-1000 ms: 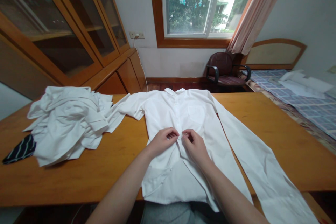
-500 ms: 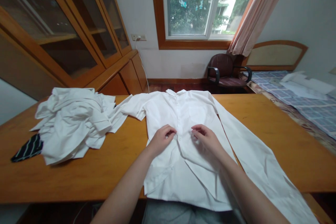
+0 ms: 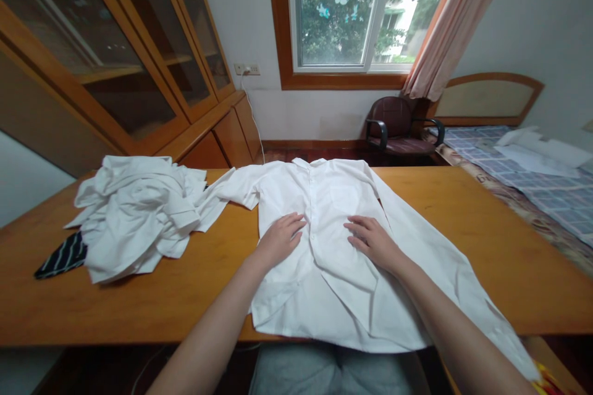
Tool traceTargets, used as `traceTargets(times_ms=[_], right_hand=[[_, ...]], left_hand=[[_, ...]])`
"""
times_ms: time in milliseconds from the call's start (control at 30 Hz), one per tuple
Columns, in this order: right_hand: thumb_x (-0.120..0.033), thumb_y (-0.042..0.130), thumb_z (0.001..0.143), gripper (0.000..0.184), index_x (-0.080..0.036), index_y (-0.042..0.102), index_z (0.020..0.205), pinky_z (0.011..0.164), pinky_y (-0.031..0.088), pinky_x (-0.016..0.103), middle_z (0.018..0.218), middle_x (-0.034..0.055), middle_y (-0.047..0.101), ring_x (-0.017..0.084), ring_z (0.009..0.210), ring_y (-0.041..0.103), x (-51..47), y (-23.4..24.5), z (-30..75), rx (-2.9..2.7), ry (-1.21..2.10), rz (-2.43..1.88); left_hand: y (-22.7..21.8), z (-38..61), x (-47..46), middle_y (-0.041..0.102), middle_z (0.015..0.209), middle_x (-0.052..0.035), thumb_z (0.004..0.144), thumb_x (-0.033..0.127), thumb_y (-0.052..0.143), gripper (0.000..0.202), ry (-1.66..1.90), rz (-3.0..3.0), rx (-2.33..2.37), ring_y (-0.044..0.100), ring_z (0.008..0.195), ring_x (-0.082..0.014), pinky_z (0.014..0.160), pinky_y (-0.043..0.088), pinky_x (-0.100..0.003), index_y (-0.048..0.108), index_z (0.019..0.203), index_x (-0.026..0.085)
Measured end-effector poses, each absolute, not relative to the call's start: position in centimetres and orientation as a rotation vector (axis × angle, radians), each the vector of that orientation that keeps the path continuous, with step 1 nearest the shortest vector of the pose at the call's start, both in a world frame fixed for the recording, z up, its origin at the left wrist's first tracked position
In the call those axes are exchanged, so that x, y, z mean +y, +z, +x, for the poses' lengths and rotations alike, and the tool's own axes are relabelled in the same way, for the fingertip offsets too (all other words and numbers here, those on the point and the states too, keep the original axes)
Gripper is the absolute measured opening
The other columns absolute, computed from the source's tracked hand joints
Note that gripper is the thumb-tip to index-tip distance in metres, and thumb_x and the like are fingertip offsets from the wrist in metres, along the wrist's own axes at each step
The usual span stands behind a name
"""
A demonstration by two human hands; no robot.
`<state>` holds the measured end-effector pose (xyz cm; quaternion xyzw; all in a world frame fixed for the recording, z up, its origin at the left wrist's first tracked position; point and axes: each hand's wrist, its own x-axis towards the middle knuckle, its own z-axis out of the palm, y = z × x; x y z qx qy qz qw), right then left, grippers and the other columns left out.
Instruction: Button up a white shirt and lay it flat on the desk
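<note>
A white long-sleeved shirt [image 3: 319, 197] lies front up on the wooden table [image 3: 204, 290], its collar at the far edge and its hem at the near edge. My left hand [image 3: 280, 239] rests flat on the shirt front, left of the button line, fingers stretched out. On the other side of the buttons, my right hand [image 3: 375, 241] lies on the cloth with its fingers spread. Neither hand grips anything. The lower front flaps part below the buttons. One sleeve runs toward the pile at left; the other slants down to the near right.
A heap of crumpled white clothes [image 3: 139, 216] sits on the table's left, with a black striped cloth [image 3: 62, 256] under it. Beyond the table stand a glass-door cabinet [image 3: 139, 74], a dark red armchair [image 3: 396, 123] and a bed [image 3: 546, 166].
Both hands have gone from curled fingers near the buttons to flat, spread fingers on the shirt. They sit slightly farther apart, and the shirt's lower front looks shifted.
</note>
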<state>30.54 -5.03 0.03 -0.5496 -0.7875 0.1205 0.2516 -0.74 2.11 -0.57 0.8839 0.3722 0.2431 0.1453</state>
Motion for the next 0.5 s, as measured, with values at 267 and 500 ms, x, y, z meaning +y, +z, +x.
traceTargets(times_ms=[267, 500], right_hand=[[-0.034, 0.052, 0.096, 0.037, -0.029, 0.062, 0.131, 0.108, 0.042, 0.050, 0.139, 0.0074, 0.056, 0.029, 0.127, 0.050, -2.3, -0.7, 30.6, -2.203, 0.222, -1.515], [-0.033, 0.055, 0.095, 0.035, -0.028, 0.065, 0.128, 0.109, 0.043, 0.049, 0.136, 0.0076, 0.060, 0.027, 0.126, 0.052, -0.4, -0.9, 30.6, -2.160, 0.215, -1.490]], left_hand=[[-1.2, -0.6, 5.2, 0.053, 0.145, -0.0069, 0.096, 0.024, 0.047, 0.038, 0.580, 2.653, 1.100, 0.044, 0.137, -0.0257, 0.112, 0.039, -0.048, 0.059, 0.133, 0.023], [-1.2, -0.1, 7.1, 0.057, 0.140, -0.0057, 0.094, 0.020, 0.048, 0.038, 0.649, 2.651, 1.120, 0.047, 0.135, -0.0234, 0.112, 0.040, -0.045, 0.062, 0.129, 0.023]])
